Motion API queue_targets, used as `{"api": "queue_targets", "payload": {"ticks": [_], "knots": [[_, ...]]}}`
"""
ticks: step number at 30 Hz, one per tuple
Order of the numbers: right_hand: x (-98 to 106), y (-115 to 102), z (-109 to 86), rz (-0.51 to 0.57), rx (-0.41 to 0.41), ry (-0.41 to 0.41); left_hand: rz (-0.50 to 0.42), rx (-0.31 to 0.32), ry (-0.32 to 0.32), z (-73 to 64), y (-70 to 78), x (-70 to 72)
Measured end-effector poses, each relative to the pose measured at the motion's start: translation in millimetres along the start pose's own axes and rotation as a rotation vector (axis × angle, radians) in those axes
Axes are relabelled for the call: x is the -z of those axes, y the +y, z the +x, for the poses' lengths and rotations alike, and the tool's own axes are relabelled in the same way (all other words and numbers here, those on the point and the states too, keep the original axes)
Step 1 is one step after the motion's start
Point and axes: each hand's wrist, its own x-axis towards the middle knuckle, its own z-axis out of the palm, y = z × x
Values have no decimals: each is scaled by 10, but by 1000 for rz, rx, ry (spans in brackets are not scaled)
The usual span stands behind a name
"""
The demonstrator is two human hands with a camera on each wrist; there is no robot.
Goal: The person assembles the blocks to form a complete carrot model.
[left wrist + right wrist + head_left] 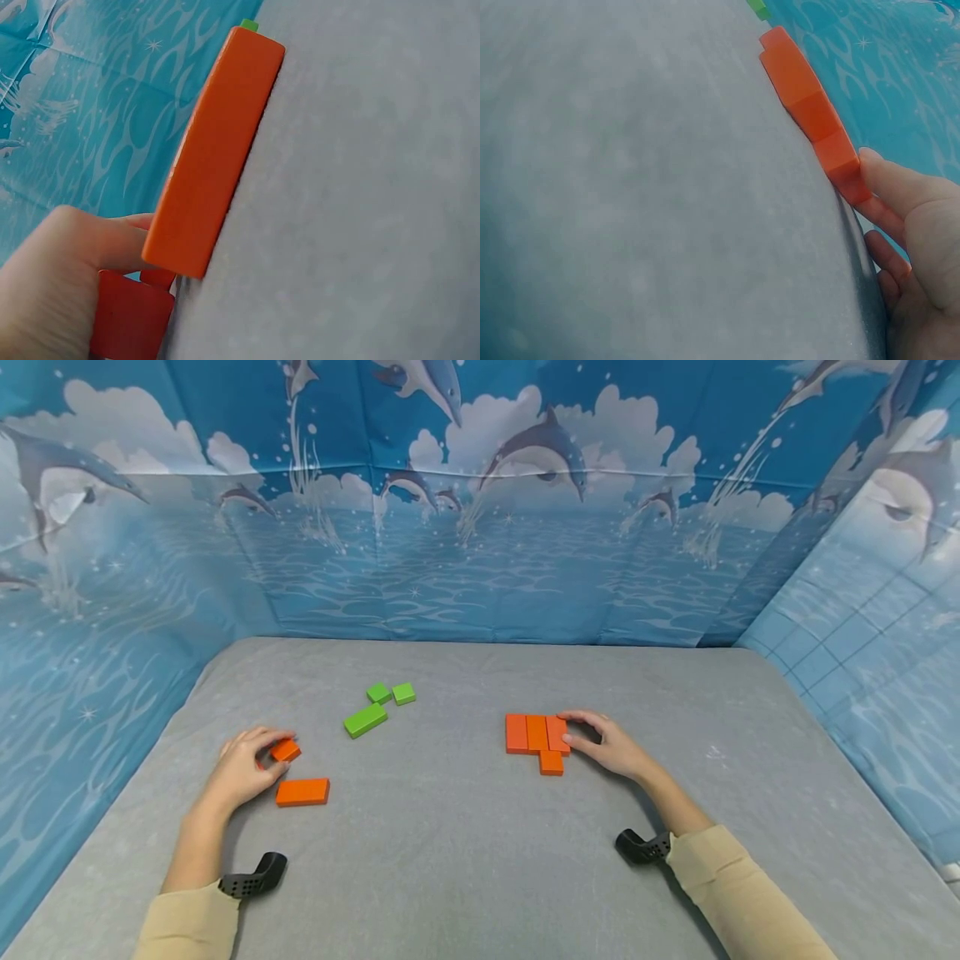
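Head view: pinched a small orange block (286, 750), smooth-faced, between thumb and fingers of the left hand (243, 768), just beyond a longer orange block (302, 792); with the right hand (609, 745), touched the right end of a flat orange cluster (537, 733), but could not tell whether gripping.

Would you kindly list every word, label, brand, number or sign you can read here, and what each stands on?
There is no readable text in any view.
The blocks and wristbands show no legible lettering.
The curtain bears pictures, no words I can see.
A faint pale mark on the table is too small to make out.
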Motion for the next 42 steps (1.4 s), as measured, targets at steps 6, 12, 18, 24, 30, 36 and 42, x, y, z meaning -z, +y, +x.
{"api": "queue_targets", "payload": {"ticks": [6,12,18,24,30,36,42], "knots": [[0,19,1,-1,13,-2,8,18,27,10,9,-22],[0,16,1,5,2,-2,27,49,55,10,17,-58],[-9,13,2,-12,4,2,-33,21,59,-2,-4,-54],[-10,2,-1,-13,9,5,-45,-43,84,-2,-10,-52],[-2,-9,-8,0,-6,3,-25,-1,80,9,20,-66],[2,-2,-11,3,-9,6,-2,3,109,70,129,-75],[-6,17,1,-8,-15,8,-56,-71,166,224,325,-127]]}}
